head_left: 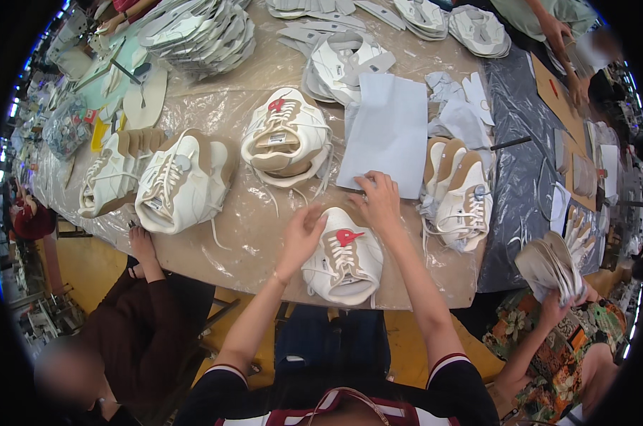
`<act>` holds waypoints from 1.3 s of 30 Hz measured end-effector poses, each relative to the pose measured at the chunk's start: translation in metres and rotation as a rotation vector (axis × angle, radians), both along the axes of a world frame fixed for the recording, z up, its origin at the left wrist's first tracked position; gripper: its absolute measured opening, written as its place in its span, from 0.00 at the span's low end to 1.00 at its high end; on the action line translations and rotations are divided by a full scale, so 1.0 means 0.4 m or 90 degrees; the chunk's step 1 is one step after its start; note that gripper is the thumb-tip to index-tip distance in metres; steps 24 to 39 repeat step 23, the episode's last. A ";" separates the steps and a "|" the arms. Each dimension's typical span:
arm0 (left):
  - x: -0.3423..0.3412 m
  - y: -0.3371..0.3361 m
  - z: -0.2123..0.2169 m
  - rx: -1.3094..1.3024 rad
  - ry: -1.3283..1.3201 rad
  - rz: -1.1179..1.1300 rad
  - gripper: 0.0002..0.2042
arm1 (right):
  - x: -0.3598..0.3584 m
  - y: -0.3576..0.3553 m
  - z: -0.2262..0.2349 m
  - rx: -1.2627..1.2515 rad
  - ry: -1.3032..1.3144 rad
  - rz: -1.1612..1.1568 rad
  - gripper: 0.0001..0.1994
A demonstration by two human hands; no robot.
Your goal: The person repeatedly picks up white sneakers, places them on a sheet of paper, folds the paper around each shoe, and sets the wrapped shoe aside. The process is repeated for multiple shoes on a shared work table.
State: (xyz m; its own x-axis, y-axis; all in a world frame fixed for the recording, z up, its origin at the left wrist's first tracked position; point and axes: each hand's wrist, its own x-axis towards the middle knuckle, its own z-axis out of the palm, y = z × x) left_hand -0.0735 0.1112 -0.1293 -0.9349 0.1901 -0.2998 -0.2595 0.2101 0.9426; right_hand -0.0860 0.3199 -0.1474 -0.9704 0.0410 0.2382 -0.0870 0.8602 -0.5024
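Note:
A white and tan shoe upper [342,257] with white laces and a red tag [347,236] lies right in front of me, its collar opening toward me. My left hand [303,238] is at its far left side, fingers curved and the thumb close to the upper. At its far right side, my right hand [377,202] has fingers spread, the fingertips by the near edge of a pale grey-white sheet [385,135]. Whether those fingertips touch the sheet is hard to tell. Neither hand visibly grips anything.
Stacked shoe uppers [286,138] with a red tag stand beyond my left hand. More uppers sit left [183,181] and right [463,202]. Flat grey pieces [197,35] are piled at the back. Co-workers sit on both sides; one's hand [142,245] rests at the table's left edge.

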 end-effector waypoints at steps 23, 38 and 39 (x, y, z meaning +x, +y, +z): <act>-0.100 0.147 -0.004 -0.329 0.361 -0.119 0.32 | 0.109 0.074 0.309 -0.282 -0.094 0.148 0.05; -0.100 0.147 -0.004 -0.329 0.361 -0.119 0.32 | 0.109 0.074 0.309 -0.282 -0.094 0.148 0.05; -0.100 0.147 -0.004 -0.329 0.361 -0.119 0.32 | 0.109 0.074 0.309 -0.282 -0.094 0.148 0.05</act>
